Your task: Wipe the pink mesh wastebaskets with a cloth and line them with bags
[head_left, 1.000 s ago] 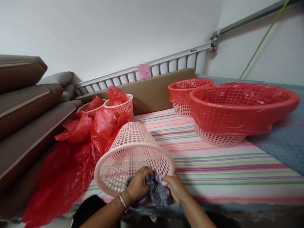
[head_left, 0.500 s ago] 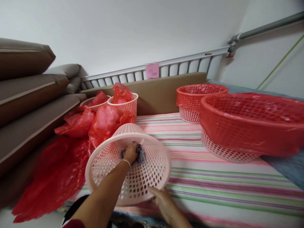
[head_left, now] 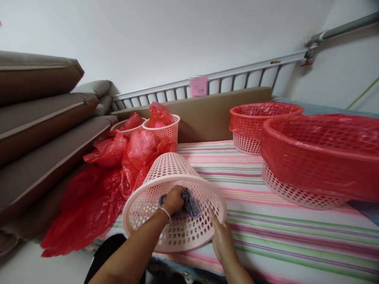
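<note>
A pale pink plastic basket (head_left: 171,165) full of holes lies tipped on its side, its wide mouth facing me. My left hand (head_left: 174,199), with a white band at the wrist, reaches inside and is closed on a grey-purple cloth (head_left: 193,204) against the basket's inner wall. The rim's right side is gripped by my right hand (head_left: 221,234), thumb inside and the other fingers outside, partly hidden. Left of the basket lie crumpled red plastic bags (head_left: 139,148).
Two more pink baskets, a nearer one (head_left: 296,193) and a farther one (head_left: 245,142), stand at right, lined with red bags. Behind the loose bags, a small basket (head_left: 166,132) holds red plastic. Striped cloth (head_left: 251,185) covers the surface; grey cushions (head_left: 44,138) are stacked left.
My left hand and the cloth have come nearer the basket's mouth. My right hand has shifted from the rim's lower edge up its right side. The whole view has swung slightly left.
</note>
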Demonstrator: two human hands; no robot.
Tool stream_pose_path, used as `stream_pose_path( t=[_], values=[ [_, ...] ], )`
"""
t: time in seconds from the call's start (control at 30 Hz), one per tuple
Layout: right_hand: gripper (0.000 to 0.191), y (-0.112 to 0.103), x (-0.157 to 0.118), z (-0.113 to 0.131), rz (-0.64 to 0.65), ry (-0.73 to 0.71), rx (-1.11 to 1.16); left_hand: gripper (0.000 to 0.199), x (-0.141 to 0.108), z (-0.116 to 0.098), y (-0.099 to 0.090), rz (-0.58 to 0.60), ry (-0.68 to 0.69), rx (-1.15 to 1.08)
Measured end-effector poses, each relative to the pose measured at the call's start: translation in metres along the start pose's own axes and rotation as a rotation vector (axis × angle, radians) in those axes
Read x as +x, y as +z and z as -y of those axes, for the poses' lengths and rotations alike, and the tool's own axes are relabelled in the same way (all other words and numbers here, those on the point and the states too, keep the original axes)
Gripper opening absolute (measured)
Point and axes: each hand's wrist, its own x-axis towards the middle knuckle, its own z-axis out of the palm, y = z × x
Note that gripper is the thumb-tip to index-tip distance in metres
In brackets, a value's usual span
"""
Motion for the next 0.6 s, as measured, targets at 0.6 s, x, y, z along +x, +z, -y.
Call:
stream_pose_path(
  t=[0.6],
  values=[
    [0.069, 0.012, -0.032, -0.036, 0.045, 0.058, 0.106, 0.046, -0.070, -0.018, -0.011, -0.029, 0.084, -0.053]
  ],
)
